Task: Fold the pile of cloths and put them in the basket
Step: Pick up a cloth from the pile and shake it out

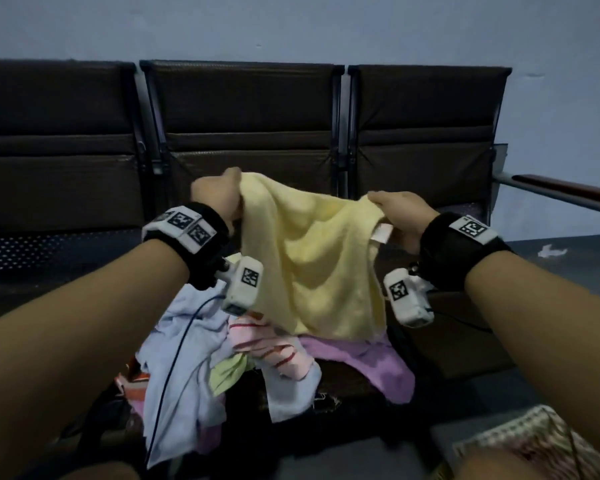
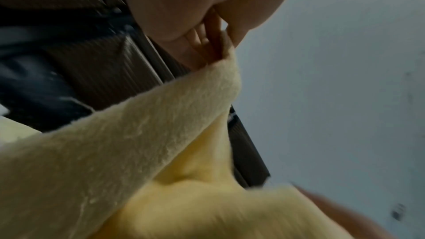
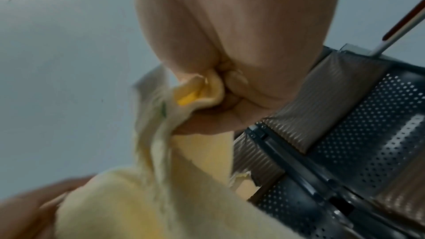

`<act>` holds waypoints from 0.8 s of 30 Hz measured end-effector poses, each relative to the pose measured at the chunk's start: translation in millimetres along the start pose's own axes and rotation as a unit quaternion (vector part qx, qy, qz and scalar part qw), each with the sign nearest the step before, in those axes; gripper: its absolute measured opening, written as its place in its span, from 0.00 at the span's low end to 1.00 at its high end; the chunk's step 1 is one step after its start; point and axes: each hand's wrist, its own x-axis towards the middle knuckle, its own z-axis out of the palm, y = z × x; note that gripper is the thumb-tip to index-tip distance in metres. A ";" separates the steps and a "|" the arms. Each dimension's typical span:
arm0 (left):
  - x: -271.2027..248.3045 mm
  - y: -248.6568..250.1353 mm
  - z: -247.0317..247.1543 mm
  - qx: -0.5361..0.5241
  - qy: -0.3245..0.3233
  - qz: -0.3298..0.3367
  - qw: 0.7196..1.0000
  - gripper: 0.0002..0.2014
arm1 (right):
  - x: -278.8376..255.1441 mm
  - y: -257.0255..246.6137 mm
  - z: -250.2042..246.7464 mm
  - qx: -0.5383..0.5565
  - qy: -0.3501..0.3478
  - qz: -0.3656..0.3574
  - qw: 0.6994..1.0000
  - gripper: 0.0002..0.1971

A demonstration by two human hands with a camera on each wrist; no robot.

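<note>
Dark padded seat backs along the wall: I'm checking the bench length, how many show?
3: left dark padded seat back, middle one behind the pale yellow towel, right one. More may lie outside the view.

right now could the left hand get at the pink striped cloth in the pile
Probably not yet. The left hand grips a corner of the yellow towel, which hangs over the pink striped cloth. The right hand holds the other corner, so the left could let go.

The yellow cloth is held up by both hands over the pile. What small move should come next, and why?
Probably pull the hands apart to stretch the top edge flat. The left hand and right hand each grip an upper corner of the yellow cloth, but it sags and wrinkles between them above the pile, so it is not ready to fold.
</note>
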 end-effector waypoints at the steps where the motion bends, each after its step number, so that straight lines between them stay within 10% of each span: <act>1: -12.9 -1.9 11.6 -0.031 -0.041 -0.001 0.999 0.20 | -2.7 -0.4 7.8 0.042 -0.004 0.011 0.999 0.14; 10: -103.9 -25.9 63.9 0.024 -0.250 0.113 0.961 0.14 | -15.3 -2.3 44.0 0.090 -0.081 -0.012 0.993 0.18; 19: -89.6 -24.5 53.3 0.063 -0.189 0.039 0.979 0.15 | -28.8 6.7 26.7 0.013 -0.109 -0.074 0.991 0.17; 24: -83.9 -35.3 44.5 0.013 -0.411 -0.120 0.904 0.05 | -33.4 0.5 21.6 0.026 -0.136 -0.088 0.987 0.22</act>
